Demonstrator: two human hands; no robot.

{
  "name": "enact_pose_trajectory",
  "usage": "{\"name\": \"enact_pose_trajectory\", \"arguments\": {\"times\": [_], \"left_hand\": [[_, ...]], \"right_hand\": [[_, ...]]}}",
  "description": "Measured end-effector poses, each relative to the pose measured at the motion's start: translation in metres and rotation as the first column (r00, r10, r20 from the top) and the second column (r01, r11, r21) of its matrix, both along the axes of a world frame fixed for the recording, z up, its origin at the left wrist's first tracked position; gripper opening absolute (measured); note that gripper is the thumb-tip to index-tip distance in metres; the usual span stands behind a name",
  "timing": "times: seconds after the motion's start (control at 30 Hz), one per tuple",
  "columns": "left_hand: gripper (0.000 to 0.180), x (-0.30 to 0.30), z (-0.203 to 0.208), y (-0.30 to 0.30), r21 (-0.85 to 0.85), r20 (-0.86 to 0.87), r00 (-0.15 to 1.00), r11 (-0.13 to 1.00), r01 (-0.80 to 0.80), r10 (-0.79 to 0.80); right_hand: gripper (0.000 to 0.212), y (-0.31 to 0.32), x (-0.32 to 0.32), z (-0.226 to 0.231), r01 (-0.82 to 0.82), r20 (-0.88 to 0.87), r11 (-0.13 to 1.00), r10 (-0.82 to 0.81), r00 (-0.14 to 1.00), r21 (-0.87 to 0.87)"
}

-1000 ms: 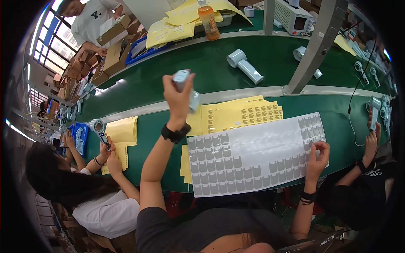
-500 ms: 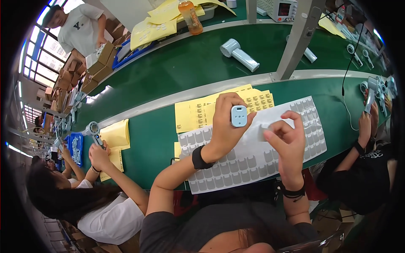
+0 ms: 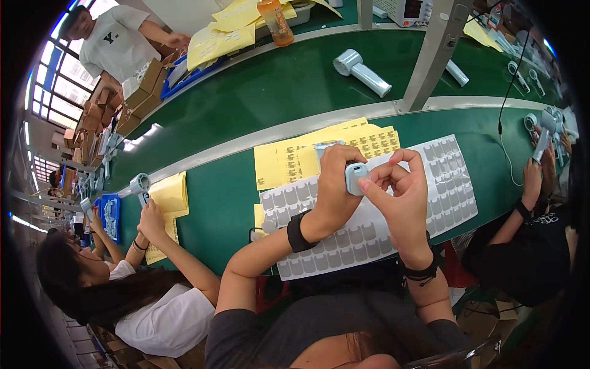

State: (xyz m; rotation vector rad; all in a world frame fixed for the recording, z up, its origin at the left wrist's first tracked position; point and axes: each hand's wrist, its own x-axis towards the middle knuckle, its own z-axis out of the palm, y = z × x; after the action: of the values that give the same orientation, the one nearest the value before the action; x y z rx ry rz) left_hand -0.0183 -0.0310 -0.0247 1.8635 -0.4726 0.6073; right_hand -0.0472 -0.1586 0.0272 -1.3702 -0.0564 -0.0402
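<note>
My left hand (image 3: 337,200) is closed around a light blue handheld fan (image 3: 356,174), with the slotted end of its handle turned up toward me. Part of its other end shows beyond my fingers. Close against it, my right hand (image 3: 401,206) has its thumb on the handle end and its fingers curled. The small grey sticker in that pinch is largely hidden by the thumb. Under both hands lies a white sheet of grey stickers (image 3: 322,263), some spots bare. Yellow label sheets (image 3: 276,166) stick out behind it.
Another handheld fan (image 3: 362,72) lies on the raised green shelf, beside a metal post (image 3: 433,58). An orange bottle (image 3: 275,23) stands farther back. Co-workers with fans sit on both sides; a person in a white shirt (image 3: 117,40) stands at the far left. A black cable (image 3: 501,117) hangs at right.
My right hand has moved left with the sticker, its thumb now touching the fan's handle end. The left hand has tilted the fan and shifted slightly down. The standing person has reached out an arm.
</note>
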Motion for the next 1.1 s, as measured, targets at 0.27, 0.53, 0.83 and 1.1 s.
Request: {"name": "enact_pose_trajectory", "arguments": {"times": [0.27, 0.53, 0.83, 1.1], "left_hand": [[0.04, 0.001, 0.001, -0.002, 0.016, 0.04, 0.999, 1.0, 0.001, -0.002], [0.04, 0.0, 0.002, -0.002, 0.028, 0.049, 0.999, 1.0, 0.0, -0.001], [0.041, 0.001, 0.002, -0.002, 0.042, 0.056, 0.998, 0.999, -0.005, 0.002], [0.041, 0.0, 0.003, -0.004, 0.044, 0.038, 0.999, 0.999, 0.004, -0.006]], "right_hand": [[0.05, -0.001, 0.0, -0.001, 0.032, 0.041, 0.996, -0.028, 0.999, -0.084], [0.051, -0.005, 0.002, -0.001, -0.003, -0.02, 1.0, 0.002, 1.0, -0.028], [0.05, -0.002, 0.001, 0.002, 0.027, 0.022, 0.996, -0.025, 0.999, -0.084], [0.049, 0.002, -0.004, 0.009, 0.103, 0.096, 0.962, -0.081, 0.992, -0.254]]}}
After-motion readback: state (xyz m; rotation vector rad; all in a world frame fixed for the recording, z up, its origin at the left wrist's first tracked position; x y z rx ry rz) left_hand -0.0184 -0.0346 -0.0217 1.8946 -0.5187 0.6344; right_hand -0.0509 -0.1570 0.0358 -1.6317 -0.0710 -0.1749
